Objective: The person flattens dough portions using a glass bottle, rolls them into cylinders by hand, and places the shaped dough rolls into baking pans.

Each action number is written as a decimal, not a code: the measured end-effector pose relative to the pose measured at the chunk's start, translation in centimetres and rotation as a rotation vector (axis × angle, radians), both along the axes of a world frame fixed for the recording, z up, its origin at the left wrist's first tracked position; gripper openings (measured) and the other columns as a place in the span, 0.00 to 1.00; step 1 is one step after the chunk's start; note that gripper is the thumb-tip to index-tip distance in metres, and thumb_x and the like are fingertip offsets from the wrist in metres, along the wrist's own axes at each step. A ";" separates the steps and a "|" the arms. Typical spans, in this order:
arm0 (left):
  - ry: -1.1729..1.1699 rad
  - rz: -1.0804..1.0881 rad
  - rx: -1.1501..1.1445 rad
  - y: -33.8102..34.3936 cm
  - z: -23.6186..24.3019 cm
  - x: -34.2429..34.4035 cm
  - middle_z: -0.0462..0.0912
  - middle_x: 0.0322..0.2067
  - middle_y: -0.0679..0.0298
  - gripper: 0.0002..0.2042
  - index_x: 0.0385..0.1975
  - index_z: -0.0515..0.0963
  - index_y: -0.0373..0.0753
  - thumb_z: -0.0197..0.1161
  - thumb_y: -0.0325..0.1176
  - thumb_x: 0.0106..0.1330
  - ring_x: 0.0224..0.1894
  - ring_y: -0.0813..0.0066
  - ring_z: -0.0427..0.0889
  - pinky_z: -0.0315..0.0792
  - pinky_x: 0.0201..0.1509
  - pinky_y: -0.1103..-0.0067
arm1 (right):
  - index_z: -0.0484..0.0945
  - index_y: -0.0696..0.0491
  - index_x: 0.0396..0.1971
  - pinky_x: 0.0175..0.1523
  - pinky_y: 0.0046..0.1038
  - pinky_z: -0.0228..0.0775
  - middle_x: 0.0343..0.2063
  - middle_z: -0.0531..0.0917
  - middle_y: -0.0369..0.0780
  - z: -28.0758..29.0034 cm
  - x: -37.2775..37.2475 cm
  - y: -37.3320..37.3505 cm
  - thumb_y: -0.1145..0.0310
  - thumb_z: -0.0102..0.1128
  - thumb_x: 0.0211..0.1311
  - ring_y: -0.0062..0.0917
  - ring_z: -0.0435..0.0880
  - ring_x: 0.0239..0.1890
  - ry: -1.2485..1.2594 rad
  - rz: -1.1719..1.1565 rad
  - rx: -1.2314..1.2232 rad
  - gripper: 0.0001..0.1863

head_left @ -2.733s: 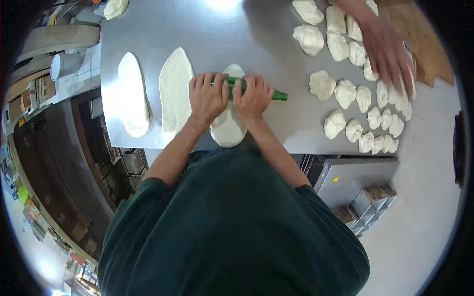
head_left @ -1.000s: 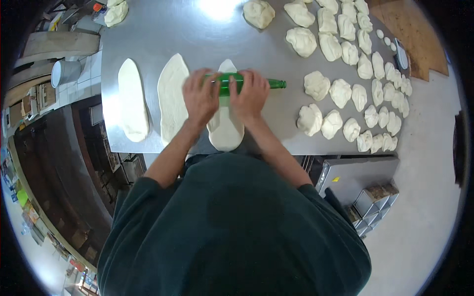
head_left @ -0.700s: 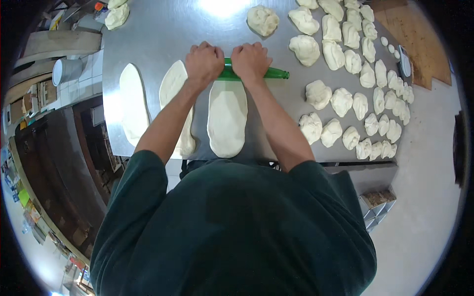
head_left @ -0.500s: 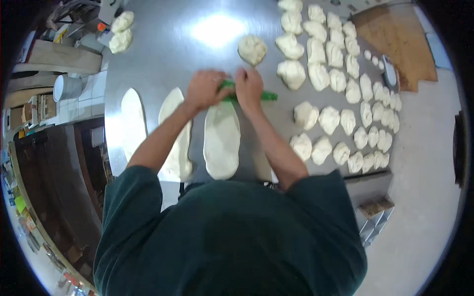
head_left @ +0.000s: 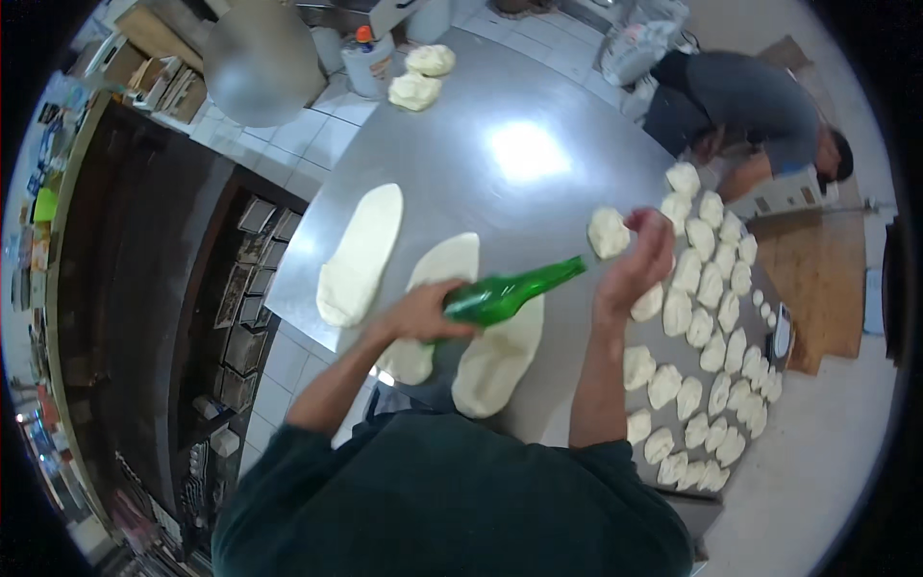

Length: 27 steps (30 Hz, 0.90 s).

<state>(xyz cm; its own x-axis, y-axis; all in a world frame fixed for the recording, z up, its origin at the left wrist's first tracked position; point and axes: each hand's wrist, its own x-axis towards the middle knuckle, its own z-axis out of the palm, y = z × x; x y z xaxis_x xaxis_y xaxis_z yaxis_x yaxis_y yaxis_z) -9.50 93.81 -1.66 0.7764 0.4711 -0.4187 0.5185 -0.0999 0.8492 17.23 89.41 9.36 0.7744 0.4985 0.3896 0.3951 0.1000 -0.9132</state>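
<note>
My left hand (head_left: 433,313) grips the base of a green glass bottle (head_left: 510,293), which points up and right above two flattened dough pieces (head_left: 495,370). My right hand (head_left: 635,260) is raised off the bottle, beside a round dough ball (head_left: 606,231); its fingers are loosely bent and slightly blurred, with nothing seen in them. Another long flattened dough piece (head_left: 361,250) lies at the left. Several rows of dough lumps (head_left: 711,288) cover the right side of the steel table (head_left: 461,163).
A co-worker (head_left: 750,106) bends down beyond the table's far right, beside a wooden board (head_left: 808,298). Two dough lumps (head_left: 413,91) and a plastic container (head_left: 365,67) are at the back left. Dark shelving with metal tins (head_left: 240,337) stands on the left.
My view has turned. My right hand has let go of the bottle and moved right; my left hand has lifted the bottle, now slanted. A bent-over co-worker has come into view.
</note>
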 end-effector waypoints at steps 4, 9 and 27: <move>0.035 0.318 -0.295 -5.5 1.2 -11.6 0.83 0.53 0.54 0.42 0.65 0.73 0.34 0.81 0.49 0.52 0.53 0.61 0.81 0.74 0.62 0.68 | 0.84 0.59 0.45 0.55 0.28 0.72 0.41 0.84 0.42 -13.4 1.3 11.3 0.60 0.51 0.77 0.32 0.81 0.46 0.138 0.376 -0.297 0.18; -0.056 0.583 -0.447 -8.5 0.9 -20.8 0.83 0.54 0.52 0.38 0.65 0.73 0.32 0.81 0.35 0.52 0.55 0.60 0.82 0.73 0.64 0.68 | 0.67 0.67 0.67 0.75 0.43 0.57 0.68 0.69 0.57 -24.0 -4.3 28.2 0.37 0.66 0.61 0.49 0.65 0.72 -0.497 0.319 -0.802 0.50; -0.055 0.082 -0.556 4.3 0.1 -22.8 0.85 0.50 0.53 0.36 0.64 0.72 0.33 0.79 0.31 0.53 0.48 0.63 0.83 0.75 0.57 0.69 | 0.73 0.62 0.63 0.63 0.30 0.78 0.58 0.82 0.48 -10.6 -9.6 -3.5 0.69 0.61 0.71 0.35 0.84 0.56 1.183 0.248 0.147 0.24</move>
<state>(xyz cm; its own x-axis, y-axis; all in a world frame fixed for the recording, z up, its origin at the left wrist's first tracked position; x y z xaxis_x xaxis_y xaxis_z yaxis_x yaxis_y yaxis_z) -32.25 98.07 -1.52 0.7745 0.2508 -0.5808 0.4592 0.4086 0.7888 7.65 85.87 -1.26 0.5794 0.6941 -0.4272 -0.7185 0.1876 -0.6697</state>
